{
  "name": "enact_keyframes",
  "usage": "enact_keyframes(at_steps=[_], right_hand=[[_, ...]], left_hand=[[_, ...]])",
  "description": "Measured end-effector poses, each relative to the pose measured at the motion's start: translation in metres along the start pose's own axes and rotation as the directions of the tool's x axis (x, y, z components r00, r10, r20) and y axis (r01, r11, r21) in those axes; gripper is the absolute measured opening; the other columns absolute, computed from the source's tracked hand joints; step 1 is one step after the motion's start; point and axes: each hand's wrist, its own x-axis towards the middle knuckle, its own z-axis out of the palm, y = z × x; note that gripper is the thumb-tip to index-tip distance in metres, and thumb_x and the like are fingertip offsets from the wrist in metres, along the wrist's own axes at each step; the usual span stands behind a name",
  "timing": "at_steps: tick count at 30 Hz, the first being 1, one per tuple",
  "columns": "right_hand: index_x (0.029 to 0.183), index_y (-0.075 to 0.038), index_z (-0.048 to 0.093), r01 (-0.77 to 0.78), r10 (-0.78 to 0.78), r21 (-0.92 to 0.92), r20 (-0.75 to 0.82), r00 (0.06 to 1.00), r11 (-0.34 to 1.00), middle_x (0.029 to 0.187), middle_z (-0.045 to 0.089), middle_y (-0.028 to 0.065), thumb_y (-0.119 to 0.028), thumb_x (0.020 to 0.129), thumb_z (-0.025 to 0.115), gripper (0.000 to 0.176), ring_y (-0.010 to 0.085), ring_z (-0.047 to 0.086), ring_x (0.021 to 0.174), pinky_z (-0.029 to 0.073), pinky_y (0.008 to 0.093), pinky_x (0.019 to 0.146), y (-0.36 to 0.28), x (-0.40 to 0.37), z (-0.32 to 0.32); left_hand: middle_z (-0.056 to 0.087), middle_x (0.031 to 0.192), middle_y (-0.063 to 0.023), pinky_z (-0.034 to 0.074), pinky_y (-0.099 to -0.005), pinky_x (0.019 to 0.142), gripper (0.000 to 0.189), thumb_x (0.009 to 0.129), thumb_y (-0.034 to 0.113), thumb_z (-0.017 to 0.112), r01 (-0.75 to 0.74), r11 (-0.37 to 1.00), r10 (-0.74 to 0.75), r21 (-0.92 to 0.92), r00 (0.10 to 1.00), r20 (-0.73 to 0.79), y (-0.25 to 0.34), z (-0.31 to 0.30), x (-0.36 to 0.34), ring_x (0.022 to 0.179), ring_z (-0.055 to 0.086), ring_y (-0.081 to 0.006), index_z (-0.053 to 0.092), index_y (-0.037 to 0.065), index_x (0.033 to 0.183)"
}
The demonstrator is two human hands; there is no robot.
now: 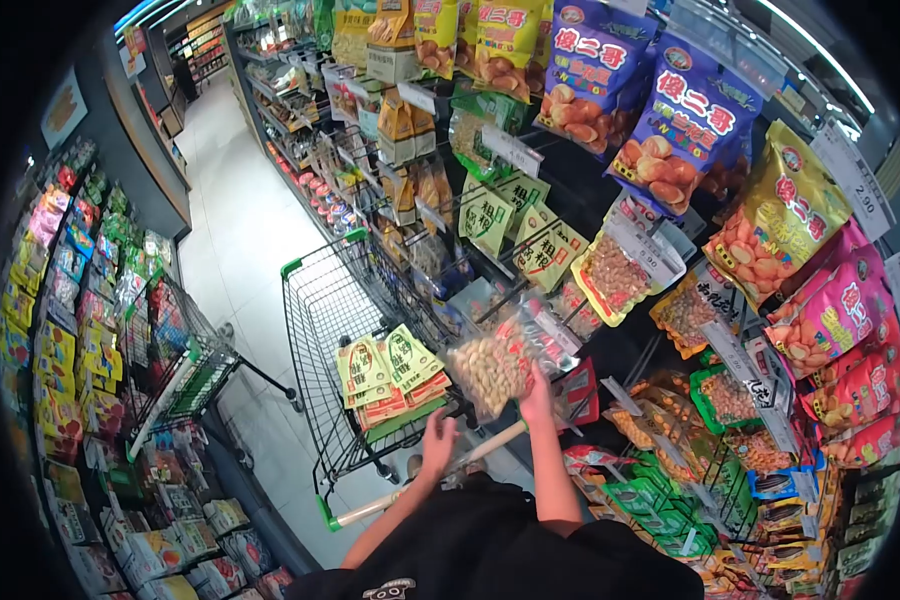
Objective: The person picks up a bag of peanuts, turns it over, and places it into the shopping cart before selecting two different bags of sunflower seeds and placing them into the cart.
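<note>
— Clear bag of peanuts [492,365]: hanging just above the shopping cart [288,300], close beside the yellow packets [390,365] lying inside. Being pinched tight at its near edge by the right hand [537,395].

— Maybe slipping?

— Possibly. Only holding one edge of a floppy, heavy-looking bag. Maybe dropping hard and squashing those packets, or bumping the hanging snack bags [615,280] nearby.

— And the left hand [437,440]?

— Hovering at the cart handle [370,505]. Not showing whether gripping it or staying loose. If loose, maybe letting the cart roll away.
</note>
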Motion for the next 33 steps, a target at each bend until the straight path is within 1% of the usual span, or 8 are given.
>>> enact_keyframes(at_steps=[3,6,7,14,21,24,28,33], right_hand=[[0.122,-0.004,0.059,-0.117,0.105,-0.152,-0.085,0.991,0.981,0.120,0.064,0.0066,-0.025,0.098,0.057,0.032,0.0190,0.063,0.107,0.050,0.0355,0.092,0.041,-0.007,-0.029],[0.122,-0.004,0.060,-0.110,0.117,-0.370,-0.005,0.993,0.922,0.117,0.064,0.0043,-0.023,0.098,0.059,0.031,0.0158,0.063,0.104,0.050,0.0328,0.089,0.056,-0.040,-0.012],[0.122,-0.004,0.060,-0.143,0.149,-0.363,-0.012,0.989,0.921,0.118,0.064,0.0044,-0.023,0.098,0.059,0.031,0.0154,0.063,0.104,0.050,0.0328,0.089,0.062,-0.042,-0.011],[0.129,-0.003,0.055,-0.208,0.214,-0.100,0.048,0.976,0.973,0.118,0.065,0.0057,-0.023,0.096,0.062,0.040,0.0181,0.064,0.105,0.051,0.0352,0.093,0.034,-0.046,0.006],[0.113,-0.003,0.066,-0.071,0.120,-0.300,0.146,0.982,0.951,0.111,0.068,0.0049,-0.018,0.094,0.063,0.024,0.0142,0.065,0.098,0.051,0.0303,0.088,-0.020,-0.042,0.031],[0.109,-0.005,0.066,0.000,0.073,-0.366,0.185,0.980,0.930,0.103,0.070,0.0037,-0.016,0.093,0.064,0.020,0.0134,0.067,0.093,0.053,0.0296,0.083,-0.036,-0.043,0.048],[0.104,-0.003,0.069,0.023,0.113,-0.501,0.238,0.965,0.865,0.099,0.071,0.0036,-0.015,0.092,0.065,0.018,0.0117,0.068,0.088,0.053,0.0267,0.078,-0.051,-0.044,0.077],[0.107,-0.001,0.068,0.100,0.136,-0.596,0.338,0.931,0.797,0.101,0.070,0.0055,-0.018,0.093,0.066,0.022,0.0115,0.066,0.091,0.052,0.0271,0.082,-0.031,-0.046,0.104]], left_hand=[[0.067,0.098,-0.0107,0.053,-0.0331,0.068,0.052,0.097,0.040,0.058,0.153,0.896,-0.164,-0.417,0.986,0.010,-0.004,-0.017,0.009,0.081,0.064,-0.0165,0.049,0.002,0.130],[0.065,0.093,-0.0099,0.052,-0.0290,0.061,0.050,0.094,0.038,0.064,0.263,0.911,-0.279,-0.318,0.960,-0.004,0.016,-0.031,0.007,0.077,0.063,-0.0148,0.052,0.000,0.125],[0.063,0.089,-0.0093,0.050,-0.0265,0.057,0.046,0.089,0.032,0.071,0.181,0.951,-0.220,-0.251,0.966,-0.135,0.018,-0.029,0.006,0.073,0.062,-0.0141,0.056,-0.001,0.116],[0.063,0.092,-0.0075,0.050,-0.0255,0.061,0.061,0.085,0.029,0.076,0.277,0.925,-0.276,-0.262,0.960,0.042,0.047,-0.033,0.010,0.075,0.060,-0.0117,0.049,-0.008,0.126],[0.067,0.103,-0.0057,0.054,-0.0255,0.067,0.040,0.092,0.015,0.068,0.078,0.927,-0.074,-0.368,0.997,0.025,0.102,-0.039,0.015,0.083,0.063,-0.0106,0.054,0.006,0.128],[0.068,0.104,-0.0069,0.056,-0.0265,0.069,0.034,0.092,0.013,0.067,0.051,0.969,-0.002,-0.242,0.981,0.196,0.105,-0.057,0.024,0.084,0.065,-0.0108,0.057,0.004,0.123],[0.070,0.101,-0.0070,0.053,-0.0259,0.074,0.044,0.089,0.018,0.072,-0.042,0.997,-0.004,0.067,0.819,0.574,0.113,-0.063,0.023,0.081,0.064,-0.0098,0.056,0.004,0.128],[0.068,0.109,-0.0085,0.051,-0.0300,0.087,0.052,0.084,0.023,0.077,0.067,0.995,-0.055,-0.067,0.985,0.165,0.113,-0.015,0.005,0.095,0.064,-0.0149,0.056,-0.001,0.125]])
